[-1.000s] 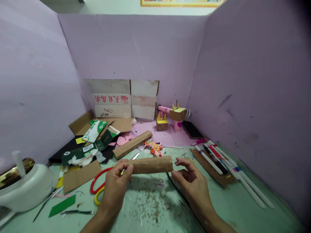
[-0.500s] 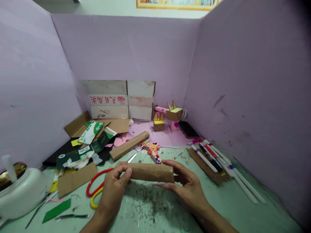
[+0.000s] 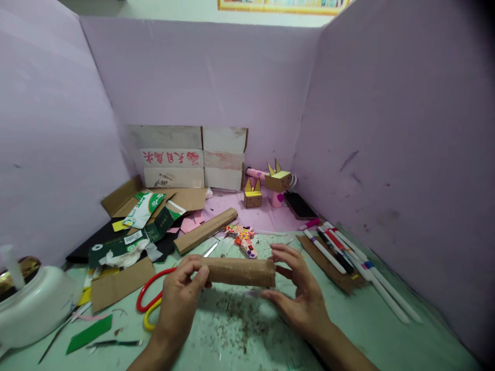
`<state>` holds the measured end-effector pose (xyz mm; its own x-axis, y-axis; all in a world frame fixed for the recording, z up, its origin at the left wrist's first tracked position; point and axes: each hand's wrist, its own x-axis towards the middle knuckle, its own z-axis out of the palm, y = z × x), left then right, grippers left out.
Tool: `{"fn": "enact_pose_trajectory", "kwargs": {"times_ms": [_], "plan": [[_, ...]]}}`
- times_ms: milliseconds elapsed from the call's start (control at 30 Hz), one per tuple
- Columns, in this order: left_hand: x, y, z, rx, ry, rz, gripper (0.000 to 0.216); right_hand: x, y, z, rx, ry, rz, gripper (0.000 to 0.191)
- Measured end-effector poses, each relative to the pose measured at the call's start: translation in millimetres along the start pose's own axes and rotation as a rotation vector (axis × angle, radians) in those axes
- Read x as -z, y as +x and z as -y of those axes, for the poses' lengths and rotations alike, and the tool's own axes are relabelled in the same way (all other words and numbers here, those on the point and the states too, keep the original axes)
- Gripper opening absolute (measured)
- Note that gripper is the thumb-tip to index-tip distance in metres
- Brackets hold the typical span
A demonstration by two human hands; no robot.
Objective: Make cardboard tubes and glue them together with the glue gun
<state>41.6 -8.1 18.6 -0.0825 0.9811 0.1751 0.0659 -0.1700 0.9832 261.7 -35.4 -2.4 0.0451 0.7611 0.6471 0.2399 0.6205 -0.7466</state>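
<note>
One brown, rolled cardboard tube [image 3: 240, 272] is lying nearly level between two hands, seemingly being held above a pale green, dirt-specked tabletop [image 3: 367, 335]. The left hand [image 3: 181, 288] is gripping its left end, thumb on the near side. The right hand [image 3: 299, 286] is standing open at the other end, fingers curving above, thumb below; whether a fingertip is touching is hard to tell. The step in hand is apparently steadying and handling the tube; a right-hand grip would be calling for light, even pressure, without denting the cardboard.

Left of the left hand, red-and-yellow-handled scissors [image 3: 139, 300] are lying, partly disappearing behind it. Ahead of both hands, a flower-patterned, multicoloured piece [image 3: 243, 238] is lying, its material unclear. Beyond the right hand, white-barrelled markers [image 3: 328, 252] are resting. The left hand is hiding one tube end; the other's hollow isn't showing. Far left of it, a white, rounded vessel [image 3: 34, 299] is being cut off by the view's edge.
</note>
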Motion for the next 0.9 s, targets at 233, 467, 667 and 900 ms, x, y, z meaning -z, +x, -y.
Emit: {"fn": "enact_pose_trajectory", "kwargs": {"times_ms": [233, 467, 667, 900], "plan": [[-1.4, -0.5, -3.3, -0.020, 0.044, -0.014, 0.030, 0.3, 1.9, -1.7, 0.029, 0.051, 0.016, 0.037], [-1.7, -3.9, -2.8, -0.001, -0.022, -0.035, 0.027, -1.6, 4.3, 1.9, 0.018, 0.072, -0.082, 0.033], [-0.4, -5.9, 2.7, -0.141, 0.086, -0.039, 0.021, -3.4, 3.4, 2.8, -0.083, 0.080, -0.105, 0.021], [-1.9, -7.9, -13.1, -0.274, 0.256, 0.072, 0.021, 10.6, 4.8, 1.0, -0.206, 0.027, -0.071, 0.020]]}}
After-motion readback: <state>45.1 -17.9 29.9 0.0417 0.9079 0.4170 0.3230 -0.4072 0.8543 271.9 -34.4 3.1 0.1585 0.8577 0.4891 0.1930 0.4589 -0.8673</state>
